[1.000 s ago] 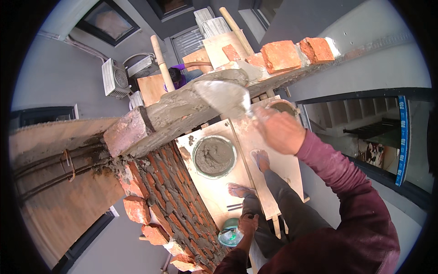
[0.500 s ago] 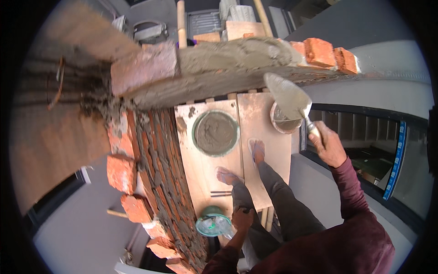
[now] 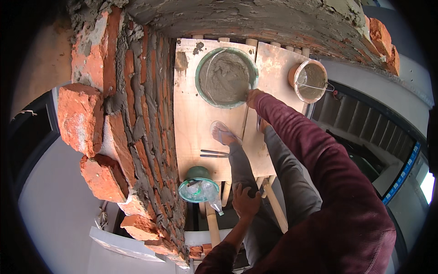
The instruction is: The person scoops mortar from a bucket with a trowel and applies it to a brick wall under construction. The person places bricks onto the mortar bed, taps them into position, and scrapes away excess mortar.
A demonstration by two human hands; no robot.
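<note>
My right hand [image 3: 254,97] reaches down to the near right rim of a round green tub [image 3: 199,81]. Grey wet mortar [image 3: 223,75] fills the tub. The fingers are closed round the trowel's handle; its blade is smeared and barely distinguishable against the mortar. My left hand [image 3: 246,202] rests on my left knee with its fingers spread, holding nothing. Right of the tub stands a smaller orange-brown bucket [image 3: 293,78] with a wire handle and grey mortar residue inside.
The wooden planks [image 3: 191,123] under my feet lie on bamboo poles [image 3: 275,208]. A brick wall [image 3: 137,132] with loose bricks on top runs along the left; a mortar-coated wall [image 3: 255,23] crosses ahead. Two dark rods [image 3: 214,153] and a green basin [image 3: 197,172] with plastic bottles are near my left foot.
My right hand has brought the trowel down from above the bucket, leftward to the green tub. The view has tilted lower and nearer the planks. The left hand stays at the knee.
</note>
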